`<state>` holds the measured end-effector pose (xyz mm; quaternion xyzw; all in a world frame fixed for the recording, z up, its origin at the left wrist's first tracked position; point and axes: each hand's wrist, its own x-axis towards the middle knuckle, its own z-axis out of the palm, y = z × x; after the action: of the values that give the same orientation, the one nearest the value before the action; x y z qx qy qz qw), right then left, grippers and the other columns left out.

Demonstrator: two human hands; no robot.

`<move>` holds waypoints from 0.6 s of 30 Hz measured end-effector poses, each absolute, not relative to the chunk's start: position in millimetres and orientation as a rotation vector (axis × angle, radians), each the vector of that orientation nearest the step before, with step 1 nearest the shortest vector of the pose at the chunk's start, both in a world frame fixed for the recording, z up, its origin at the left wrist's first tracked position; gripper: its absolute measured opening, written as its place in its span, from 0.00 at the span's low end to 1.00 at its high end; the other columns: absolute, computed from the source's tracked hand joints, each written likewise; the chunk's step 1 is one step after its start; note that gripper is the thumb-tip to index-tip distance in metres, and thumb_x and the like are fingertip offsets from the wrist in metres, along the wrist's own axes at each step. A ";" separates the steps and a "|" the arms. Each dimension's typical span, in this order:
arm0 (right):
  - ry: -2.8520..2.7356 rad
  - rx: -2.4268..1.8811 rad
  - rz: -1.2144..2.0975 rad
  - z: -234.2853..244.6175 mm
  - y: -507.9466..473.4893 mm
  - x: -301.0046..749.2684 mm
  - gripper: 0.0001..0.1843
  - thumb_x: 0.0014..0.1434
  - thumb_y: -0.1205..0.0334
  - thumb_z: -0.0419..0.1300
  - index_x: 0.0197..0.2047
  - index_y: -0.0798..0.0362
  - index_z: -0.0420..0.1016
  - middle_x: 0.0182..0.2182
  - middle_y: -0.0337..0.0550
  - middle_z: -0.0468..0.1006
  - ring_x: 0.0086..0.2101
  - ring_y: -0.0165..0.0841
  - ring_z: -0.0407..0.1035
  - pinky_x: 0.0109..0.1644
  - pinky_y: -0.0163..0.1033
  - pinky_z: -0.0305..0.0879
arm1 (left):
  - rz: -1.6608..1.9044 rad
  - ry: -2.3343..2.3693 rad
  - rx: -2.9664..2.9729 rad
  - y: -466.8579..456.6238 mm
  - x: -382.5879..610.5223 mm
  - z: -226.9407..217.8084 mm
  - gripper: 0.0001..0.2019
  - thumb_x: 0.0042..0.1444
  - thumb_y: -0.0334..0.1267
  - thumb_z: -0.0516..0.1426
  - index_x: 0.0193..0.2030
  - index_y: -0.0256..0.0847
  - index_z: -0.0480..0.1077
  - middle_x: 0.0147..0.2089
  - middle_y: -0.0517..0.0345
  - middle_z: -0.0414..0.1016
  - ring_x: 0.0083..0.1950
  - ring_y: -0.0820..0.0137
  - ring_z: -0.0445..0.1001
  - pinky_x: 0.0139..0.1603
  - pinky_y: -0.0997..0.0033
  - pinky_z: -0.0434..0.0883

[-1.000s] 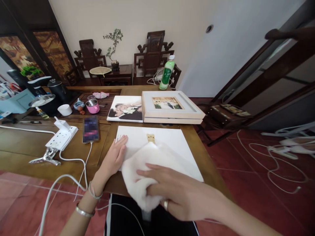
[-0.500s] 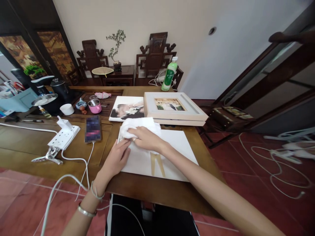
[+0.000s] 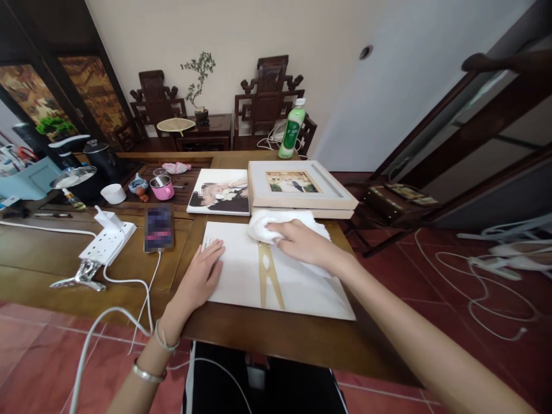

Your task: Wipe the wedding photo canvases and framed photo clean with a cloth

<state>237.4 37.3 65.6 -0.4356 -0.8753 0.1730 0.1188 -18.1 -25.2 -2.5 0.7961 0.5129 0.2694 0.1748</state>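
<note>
A white board lies flat near the table's front edge, with a tan clothespin-like shape on its face. My right hand grips a bunched white cloth and presses it on the board's upper right part. My left hand rests flat on the board's left edge, fingers stretched out, beside some small print. Just behind the board lie a photo panel and a thick pale picture frame, which sits on another flat piece.
A phone on a cable and a white power strip lie to the left. Farther back are a pink cup, a white cup and a black kettle. A green bottle stands behind the frame.
My right hand has moved the cloth rightward across the board, uncovering its upper left part and the top of the tan shape. My left hand stays at the left edge.
</note>
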 end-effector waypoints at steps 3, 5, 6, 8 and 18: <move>-2.495 -1.376 0.473 62.2 32.0 268.6 0.18 0.51 0.72 0.46 0.40 0.54 0.73 0.33 0.47 0.77 0.39 0.43 0.70 0.43 0.42 0.61 | 0.766 1.456 2.248 -24.7 -17.8 -1.0 0.18 0.64 0.35 0.47 0.59 0.41 0.66 0.65 0.48 0.64 0.68 0.60 0.58 0.68 0.45 0.50; -2.463 -1.420 0.464 57.3 27.1 283.3 0.17 0.52 0.70 0.45 0.39 0.54 0.73 0.31 0.46 0.77 0.36 0.43 0.70 0.41 0.43 0.63 | 0.758 1.463 2.247 -24.2 -18.1 -1.2 0.19 0.63 0.35 0.47 0.59 0.40 0.66 0.65 0.47 0.64 0.68 0.60 0.58 0.68 0.45 0.50; -2.454 -1.432 0.461 53.8 24.0 288.6 0.17 0.52 0.69 0.45 0.39 0.54 0.73 0.30 0.44 0.76 0.35 0.42 0.70 0.41 0.44 0.63 | 0.754 1.466 2.251 -24.0 -18.3 -1.6 0.19 0.63 0.36 0.47 0.59 0.39 0.66 0.65 0.47 0.64 0.68 0.60 0.58 0.68 0.45 0.50; -2.447 -1.432 0.450 45.6 16.0 295.6 0.18 0.52 0.69 0.44 0.39 0.53 0.73 0.27 0.41 0.75 0.32 0.40 0.70 0.44 0.47 0.65 | 0.755 1.466 2.263 -23.7 -18.8 -2.2 0.19 0.64 0.36 0.47 0.59 0.39 0.65 0.64 0.46 0.64 0.68 0.61 0.57 0.69 0.46 0.50; -2.548 -1.377 0.776 53.1 -67.4 317.0 0.22 0.48 0.68 0.51 0.45 0.45 0.75 0.47 0.44 0.77 0.58 0.48 0.61 0.52 0.51 0.68 | 0.768 1.464 2.280 -23.8 -19.3 -4.0 0.19 0.64 0.36 0.47 0.59 0.40 0.65 0.65 0.48 0.63 0.68 0.62 0.57 0.69 0.48 0.49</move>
<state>317.0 -67.4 53.1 -0.4582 -0.8476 0.2581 0.0714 -19.3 -23.8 -4.0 0.7990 0.5128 0.2691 0.1619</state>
